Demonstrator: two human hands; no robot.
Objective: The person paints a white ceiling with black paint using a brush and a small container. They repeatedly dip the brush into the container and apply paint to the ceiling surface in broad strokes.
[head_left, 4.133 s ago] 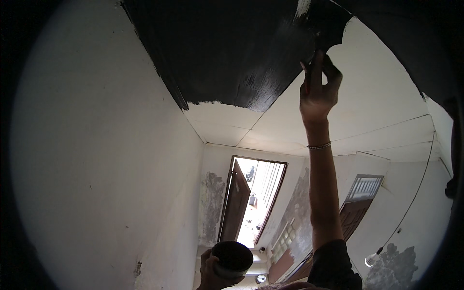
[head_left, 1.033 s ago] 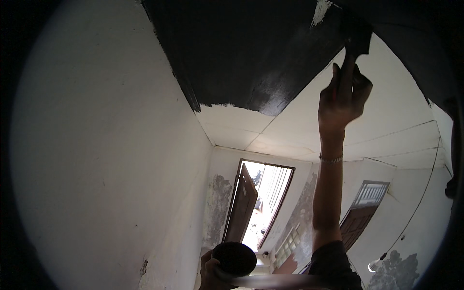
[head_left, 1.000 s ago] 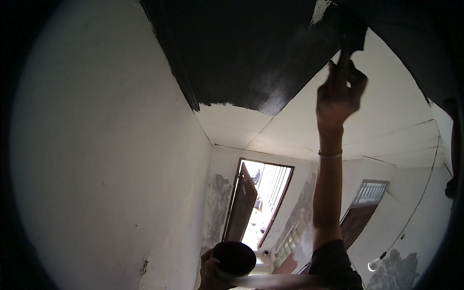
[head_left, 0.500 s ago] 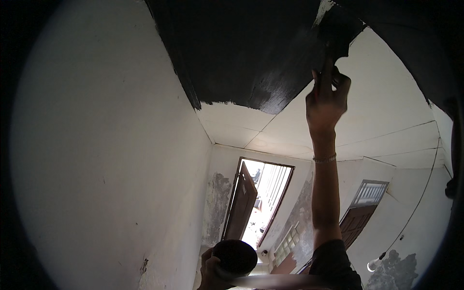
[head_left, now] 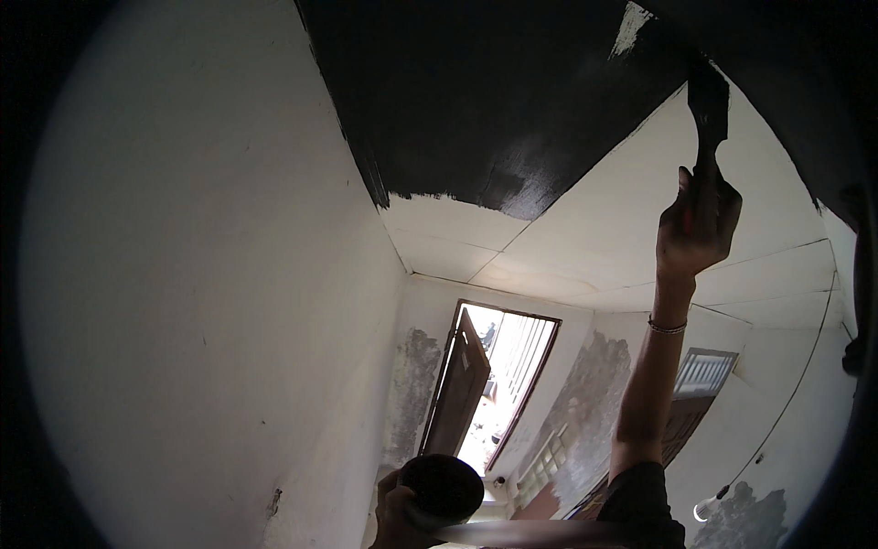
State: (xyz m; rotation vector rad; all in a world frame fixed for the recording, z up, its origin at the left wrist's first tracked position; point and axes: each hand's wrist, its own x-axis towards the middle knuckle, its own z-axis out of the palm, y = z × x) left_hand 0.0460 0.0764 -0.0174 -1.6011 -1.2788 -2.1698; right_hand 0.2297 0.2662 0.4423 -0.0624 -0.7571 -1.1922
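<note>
My right hand [head_left: 698, 224] is raised high, fingers closed round the handle of a paintbrush [head_left: 708, 108] with black on its bristles. The brush tip points up at the edge of the black-painted ceiling area [head_left: 476, 101], beside a bare white wedge of ceiling [head_left: 631, 220]; whether it touches cannot be made out. Low in the view, my left hand [head_left: 393, 512] grips a round, dark-filled paint container [head_left: 443, 487] by its side. A small pale unpainted patch [head_left: 629, 27] shows within the black near the top.
A white wall [head_left: 201, 274] rises close on the left. Far off, a brown door [head_left: 457, 384] stands ajar in a bright doorway. At right, a light bulb [head_left: 704, 509] hangs on a long cord. Another barred opening [head_left: 706, 373] is behind my right forearm.
My right hand has moved right with the paintbrush, from the black area to the corner of the white wedge. The left hand and container stay nearly in place.
</note>
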